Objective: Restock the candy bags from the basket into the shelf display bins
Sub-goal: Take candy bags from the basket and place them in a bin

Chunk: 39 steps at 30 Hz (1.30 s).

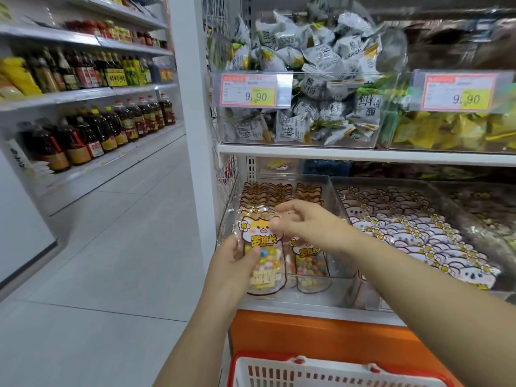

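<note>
My left hand [233,261] grips a clear candy bag [262,255] with a yellow cat label and coloured sweets, held upright at the front of the leftmost clear display bin [333,196] on the lower shelf. My right hand [304,223] pinches the top edge of the same bag. Behind it in the bin stands a row of matching cat bags [279,194], and another such bag [310,261] stands at the front. The white-and-red basket [329,371] sits low at the bottom edge; its contents are hidden.
To the right, a bin of pink koala candy bags [413,227]. The upper shelf carries bins of grey-white wrapped snacks [307,88] and yellow packets [446,129] with 9.90 price tags. An orange base panel [307,336] lies below the shelf. Oil bottles [97,129] line the aisle at left.
</note>
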Each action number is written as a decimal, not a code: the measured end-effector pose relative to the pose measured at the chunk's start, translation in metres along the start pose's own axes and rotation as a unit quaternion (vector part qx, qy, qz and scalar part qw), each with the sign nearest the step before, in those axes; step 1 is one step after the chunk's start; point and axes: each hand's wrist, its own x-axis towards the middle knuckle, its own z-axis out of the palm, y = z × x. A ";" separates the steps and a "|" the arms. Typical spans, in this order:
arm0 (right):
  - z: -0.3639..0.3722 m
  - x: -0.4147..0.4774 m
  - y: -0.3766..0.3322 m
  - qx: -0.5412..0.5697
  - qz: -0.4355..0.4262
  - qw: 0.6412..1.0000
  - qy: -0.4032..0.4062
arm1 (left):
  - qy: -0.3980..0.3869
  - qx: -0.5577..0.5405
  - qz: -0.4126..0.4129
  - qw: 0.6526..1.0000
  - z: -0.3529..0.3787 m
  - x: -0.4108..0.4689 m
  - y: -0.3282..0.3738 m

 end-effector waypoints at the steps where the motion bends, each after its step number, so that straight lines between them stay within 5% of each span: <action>1: -0.001 0.000 -0.002 0.001 -0.016 1.000 -0.020 | -0.010 -0.018 0.001 1.000 0.001 -0.001 0.001; 4: -0.009 0.003 -0.001 0.029 -0.037 0.997 0.058 | 0.009 -0.037 0.013 0.999 0.001 0.002 0.001; 8: -0.024 0.011 0.018 -0.004 -0.015 0.977 0.212 | 0.050 0.137 0.071 0.987 -0.008 0.007 -0.007; 12: -0.001 0.016 0.043 -0.103 0.013 0.989 0.102 | -0.018 0.432 0.115 0.894 -0.007 0.008 -0.022; 15: 0.025 0.023 0.063 -0.202 0.014 0.977 0.064 | -0.061 0.549 0.110 0.827 0.000 0.004 -0.030; 20: 0.029 0.031 0.080 -0.416 0.041 0.901 0.120 | -0.075 0.571 0.109 0.810 0.002 0.004 -0.034; 26: 0.022 0.040 0.081 -0.279 0.029 0.953 0.113 | -0.073 0.566 0.115 0.813 0.003 0.003 -0.036; 39: 0.030 0.030 0.088 -0.307 0.034 0.945 0.107 | -0.078 0.557 0.110 0.820 0.002 0.001 -0.034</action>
